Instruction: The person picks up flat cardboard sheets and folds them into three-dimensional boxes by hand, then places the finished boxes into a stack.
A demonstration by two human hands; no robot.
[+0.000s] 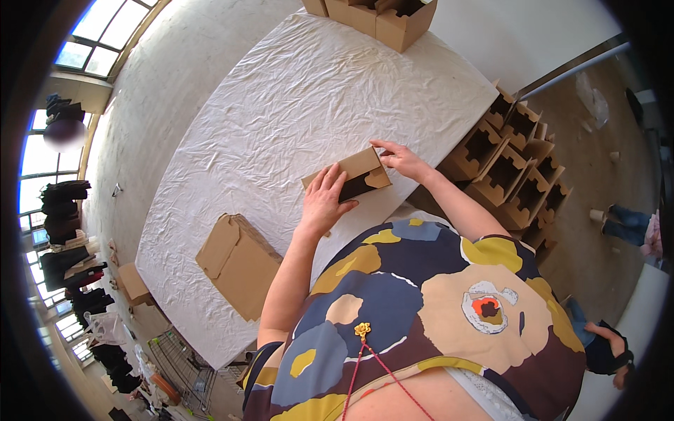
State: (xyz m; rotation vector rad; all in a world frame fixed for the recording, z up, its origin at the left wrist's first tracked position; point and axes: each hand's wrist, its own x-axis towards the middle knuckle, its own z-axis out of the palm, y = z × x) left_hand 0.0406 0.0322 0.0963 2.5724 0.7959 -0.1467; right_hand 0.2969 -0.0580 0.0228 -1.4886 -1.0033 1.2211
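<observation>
A small brown cardboard box (pixel 356 168) lies at a slant on the white-covered table, its dark opening facing me. My left hand (pixel 325 198) grips its left part, fingers spread over the top and thumb at the near opening. At the box's right end is my right hand (pixel 404 161), with the index finger stretched toward the far corner and the other fingers by the end panel. Those fingers look apart and grip nothing that I can see. Left of my left forearm rests a stack of flat cardboard blanks (pixel 241 265).
The table's wrinkled white cloth (pixel 274 91) surrounds the box. Several open cardboard boxes (pixel 519 158) are stacked off the table's right edge. More boxes (pixel 382 21) stand at its far end. A wire rack (pixel 184 368) is at lower left. Other people (pixel 605 347) are at right.
</observation>
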